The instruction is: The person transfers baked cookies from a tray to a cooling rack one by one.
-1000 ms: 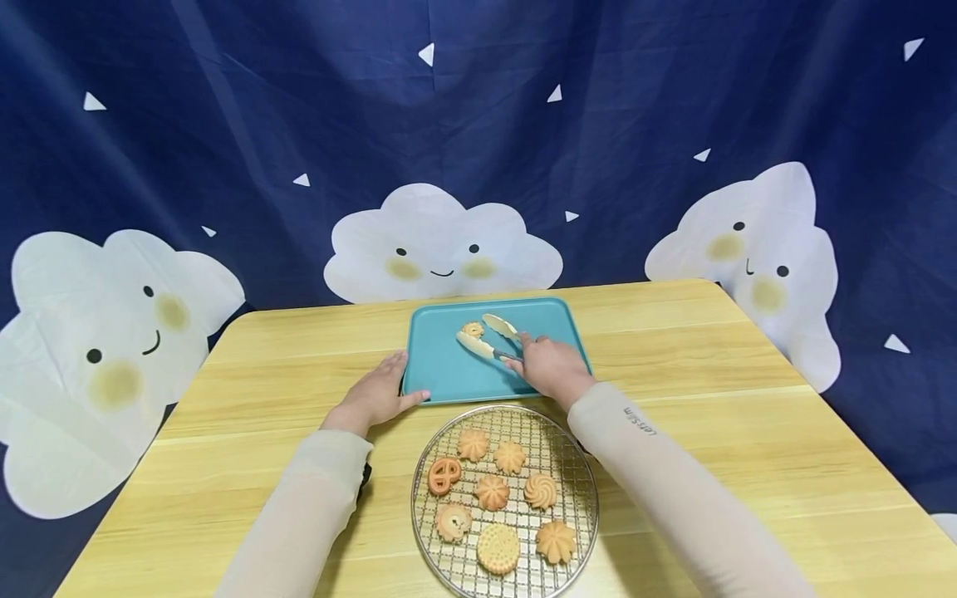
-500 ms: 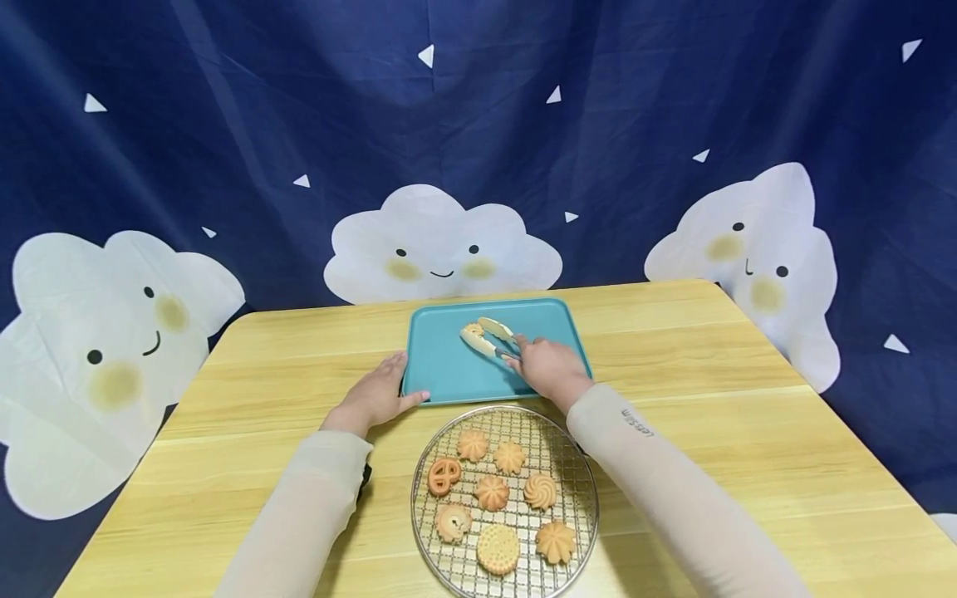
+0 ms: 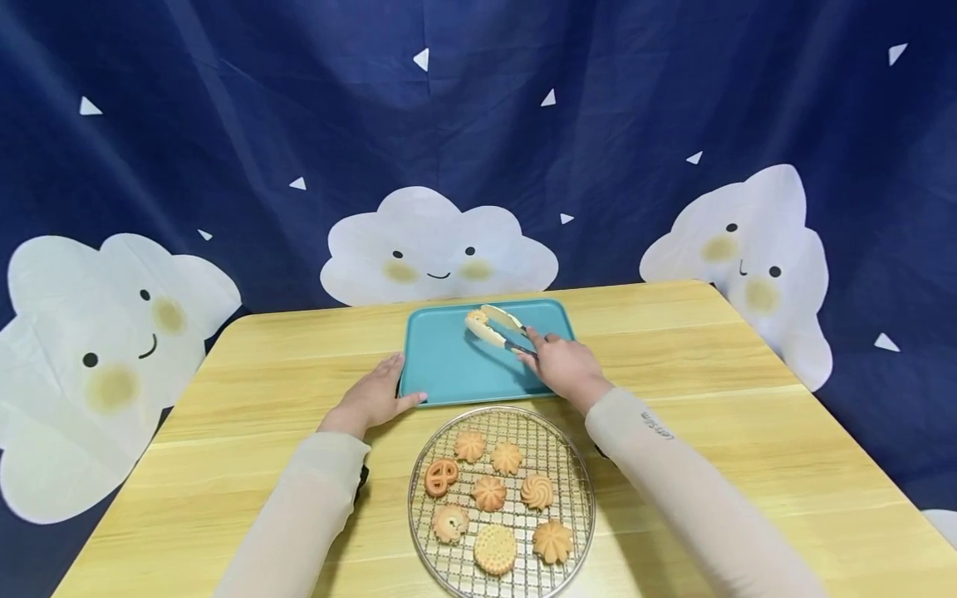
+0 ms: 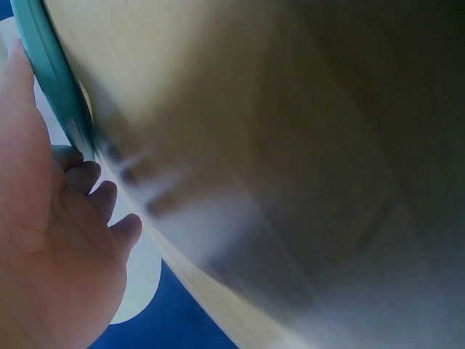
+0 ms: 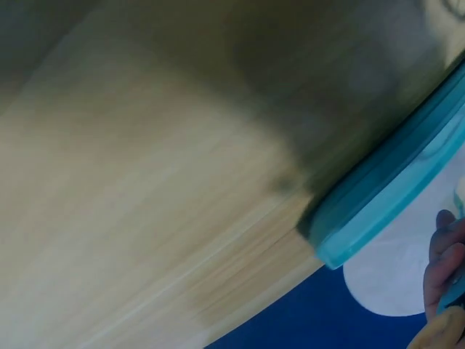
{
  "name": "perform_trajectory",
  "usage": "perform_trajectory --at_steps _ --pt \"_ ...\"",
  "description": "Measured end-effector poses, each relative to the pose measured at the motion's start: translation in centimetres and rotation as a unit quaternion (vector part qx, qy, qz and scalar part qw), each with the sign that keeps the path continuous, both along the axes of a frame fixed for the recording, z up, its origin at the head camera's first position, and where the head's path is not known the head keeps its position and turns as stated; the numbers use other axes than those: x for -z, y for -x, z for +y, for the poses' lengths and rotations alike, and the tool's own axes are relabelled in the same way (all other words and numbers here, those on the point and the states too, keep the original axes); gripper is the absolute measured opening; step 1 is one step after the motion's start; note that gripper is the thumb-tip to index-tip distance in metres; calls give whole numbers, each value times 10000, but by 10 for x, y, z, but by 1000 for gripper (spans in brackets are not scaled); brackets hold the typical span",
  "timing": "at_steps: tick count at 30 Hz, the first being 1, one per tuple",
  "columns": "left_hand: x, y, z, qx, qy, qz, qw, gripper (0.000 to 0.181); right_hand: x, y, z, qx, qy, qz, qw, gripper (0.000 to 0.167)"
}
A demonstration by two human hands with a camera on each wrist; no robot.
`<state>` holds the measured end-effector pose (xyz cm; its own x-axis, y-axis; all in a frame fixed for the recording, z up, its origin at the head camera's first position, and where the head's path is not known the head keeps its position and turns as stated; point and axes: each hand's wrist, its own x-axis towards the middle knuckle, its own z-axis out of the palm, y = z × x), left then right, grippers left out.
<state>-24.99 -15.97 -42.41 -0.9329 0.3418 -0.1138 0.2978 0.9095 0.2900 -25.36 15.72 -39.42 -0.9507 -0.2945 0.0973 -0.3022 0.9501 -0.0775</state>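
Note:
My right hand [image 3: 566,363] grips a pair of tongs [image 3: 489,334] with pale scalloped tips and dark arms. Between those tips sits a small ring-shaped cookie [image 3: 476,317], seemingly raised above the blue tray [image 3: 456,374], where the tongs cast a shadow. At the tray's front left corner, my left hand [image 3: 371,397] holds on, thumb over the front rim and fingers along the left side. The left wrist view shows its fingertips [image 4: 127,230] beside the tray edge. Only a few fingers [image 5: 445,265] of the right hand appear in the right wrist view; the cookie is hidden there.
Nearer the body stands a round wire rack [image 3: 419,548] bearing several cookies, among them a pretzel-shaped cookie [image 3: 441,477] and a round dotted cookie [image 3: 495,548]. Everything rests on a wooden table [image 3: 247,432]. A blue curtain [image 3: 478,108] with cloud faces hangs behind it.
The tongs' tips have closed around the cookie on the tray, then shifted slightly away and upward with it. My right hand has moved a little to the right. The left hand stays at the tray.

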Motion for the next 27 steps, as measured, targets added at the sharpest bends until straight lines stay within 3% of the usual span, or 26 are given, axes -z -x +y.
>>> perform_trajectory --at_steps 12,27 --pt "0 0 -1 23 36 18 10000 91 6 -8 33 -428 85 306 9986 63" --pt "1 0 -1 33 37 -21 10000 91 12 -21 75 -1541 317 805 9843 60"
